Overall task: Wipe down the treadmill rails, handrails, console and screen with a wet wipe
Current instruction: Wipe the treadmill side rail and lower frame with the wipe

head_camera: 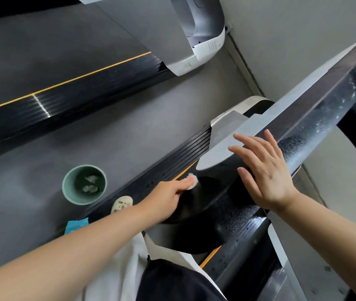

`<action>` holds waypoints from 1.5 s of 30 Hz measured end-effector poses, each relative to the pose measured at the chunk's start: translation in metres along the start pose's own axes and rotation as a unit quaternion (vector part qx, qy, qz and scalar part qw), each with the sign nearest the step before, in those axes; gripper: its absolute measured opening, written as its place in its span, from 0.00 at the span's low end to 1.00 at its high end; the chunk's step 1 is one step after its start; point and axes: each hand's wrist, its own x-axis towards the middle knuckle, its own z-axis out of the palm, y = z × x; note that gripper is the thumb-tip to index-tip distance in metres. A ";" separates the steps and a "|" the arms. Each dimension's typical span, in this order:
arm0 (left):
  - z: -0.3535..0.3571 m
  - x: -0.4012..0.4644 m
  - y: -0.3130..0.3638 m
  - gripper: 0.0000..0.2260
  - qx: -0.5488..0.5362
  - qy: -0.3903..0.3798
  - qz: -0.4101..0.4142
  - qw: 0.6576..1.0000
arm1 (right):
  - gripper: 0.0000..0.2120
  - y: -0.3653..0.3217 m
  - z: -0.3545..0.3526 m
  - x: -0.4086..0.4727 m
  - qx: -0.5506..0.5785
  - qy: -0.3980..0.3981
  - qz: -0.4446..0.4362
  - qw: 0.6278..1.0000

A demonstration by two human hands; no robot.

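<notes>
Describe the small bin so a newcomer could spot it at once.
Start at the nearer treadmill's ribbed black side rail, where the left hand presses a white wipe. On the grey floor just left of that rail stands the bin. It is the only round, open-topped thing there: pale green, with crumpled used wipes inside.

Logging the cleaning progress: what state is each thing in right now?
Left hand: presses a wipe on the treadmill's side rail.
Right hand: open, fingers straight, resting on the handrail.
Bin: upright, open, crumpled wipes inside.
Wipe pack: lying by the rail, partly hidden.
</notes>
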 end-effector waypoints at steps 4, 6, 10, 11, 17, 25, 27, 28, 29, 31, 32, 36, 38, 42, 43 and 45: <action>0.009 0.004 0.059 0.25 -0.014 -0.040 0.161 0.986 | 0.20 0.000 0.000 0.001 -0.002 0.001 -0.006 1.000; 0.006 0.015 0.056 0.26 -0.011 -0.049 0.172 0.984 | 0.20 0.001 0.001 0.001 0.000 0.002 -0.007 1.000; -0.006 0.036 -0.007 0.25 -0.014 -0.056 -0.022 0.998 | 0.19 0.001 0.000 0.001 0.001 -0.001 -0.006 1.000; -0.006 0.034 -0.017 0.22 -0.026 -0.047 -0.052 0.997 | 0.18 0.001 0.000 0.001 0.003 -0.001 -0.007 1.000; 0.003 0.006 0.027 0.30 -0.052 -0.036 0.065 0.996 | 0.16 0.000 0.000 0.001 0.010 0.002 -0.011 1.000; 0.002 0.046 -0.043 0.20 -0.056 -0.064 -0.113 0.990 | 0.16 0.000 0.000 0.001 0.014 -0.007 -0.005 1.000; 0.000 0.027 -0.067 0.17 -0.017 -0.070 -0.177 0.982 | 0.16 0.000 -0.001 0.001 0.019 -0.006 -0.004 1.000; 0.000 0.018 -0.076 0.17 0.003 -0.071 -0.200 0.977 | 0.16 0.000 -0.001 0.001 0.021 -0.005 -0.005 1.000; -0.001 0.011 -0.081 0.17 0.015 -0.067 -0.219 0.973 | 0.16 0.000 -0.001 0.001 0.023 -0.004 -0.007 1.000; -0.001 0.011 -0.087 0.17 0.016 -0.057 -0.235 0.970 | 0.16 0.001 -0.001 0.001 0.026 -0.003 -0.011 1.000; 0.000 0.017 -0.085 0.17 0.010 -0.055 -0.234 0.971 | 0.16 0.001 -0.001 0.001 0.028 -0.004 -0.012 1.000; 0.008 0.059 -0.076 0.17 -0.014 -0.071 -0.192 0.979 | 0.16 0.001 0.000 0.000 0.032 -0.004 -0.008 0.999; 0.012 0.076 -0.073 0.17 -0.014 -0.073 -0.180 0.981 | 0.17 0.001 0.000 0.000 0.032 -0.004 -0.006 0.999; 0.014 0.076 -0.096 0.18 -0.022 -0.083 -0.213 0.973 | 0.17 0.002 0.000 0.000 0.032 -0.006 -0.003 0.999; 0.015 0.069 -0.105 0.17 -0.026 -0.085 -0.238 0.967 | 0.17 0.002 0.000 -0.001 0.034 -0.005 -0.003 0.999; 0.016 0.058 -0.113 0.15 -0.050 -0.078 -0.283 0.955 | 0.17 0.002 0.001 -0.001 0.036 -0.002 -0.006 0.999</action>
